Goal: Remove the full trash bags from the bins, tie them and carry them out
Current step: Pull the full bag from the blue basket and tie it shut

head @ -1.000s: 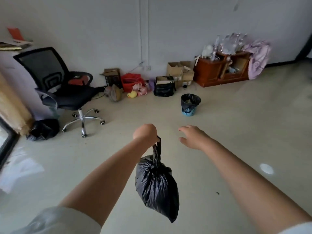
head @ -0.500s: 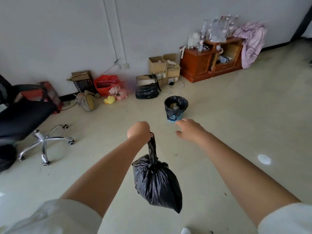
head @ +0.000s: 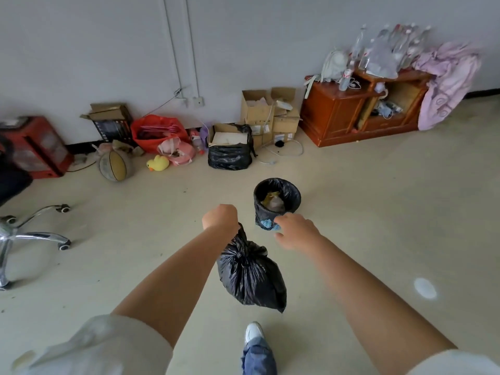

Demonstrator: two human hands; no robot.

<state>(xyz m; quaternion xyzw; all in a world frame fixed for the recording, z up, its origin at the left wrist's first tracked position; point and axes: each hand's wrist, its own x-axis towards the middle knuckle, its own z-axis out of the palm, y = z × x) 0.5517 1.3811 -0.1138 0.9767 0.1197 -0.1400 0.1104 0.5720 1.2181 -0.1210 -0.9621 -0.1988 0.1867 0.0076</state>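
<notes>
Lined bin [head: 277, 203] with trash inside

A messy room in a home: boxes [head: 259, 109], a toy duck [head: 158, 163], a ball [head: 115, 166] and a wooden cabinet [head: 341, 115] line the far wall.

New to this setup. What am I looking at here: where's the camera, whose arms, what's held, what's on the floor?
No machine here: a person wears one wide-angle camera on the head, looking forward and down, so the two bare arms are their own. The left hand has its grip closed round the neck of a tied black trash bag, which hangs clear of the floor. The right hand holds nothing and reaches toward a small blue bin lined with a black bag, trash visible inside. Along the wall: cardboard boxes, a wooden cabinet, a ball, a yellow duck toy. A white shoe shows at the bottom.
</notes>
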